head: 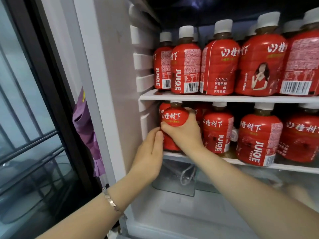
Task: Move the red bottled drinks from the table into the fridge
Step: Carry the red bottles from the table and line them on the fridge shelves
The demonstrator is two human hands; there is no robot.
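Note:
A red bottle with a white cap (174, 118) stands at the left end of the fridge's lower shelf (284, 167). My right hand (185, 133) grips it round the middle, thumb on its left side. My left hand (149, 152) has straight fingers touching the bottle's lower left side. Several more red bottles (259, 137) fill the rest of this shelf. The upper shelf (224, 98) carries a row of the same red bottles (219, 66).
The fridge's white left inner wall with shelf rails (143, 61) lies close to the held bottle. A clear drawer (174, 178) sits under the lower shelf. A purple cloth (86, 128) hangs left of the fridge beside a dark glass door (34, 118).

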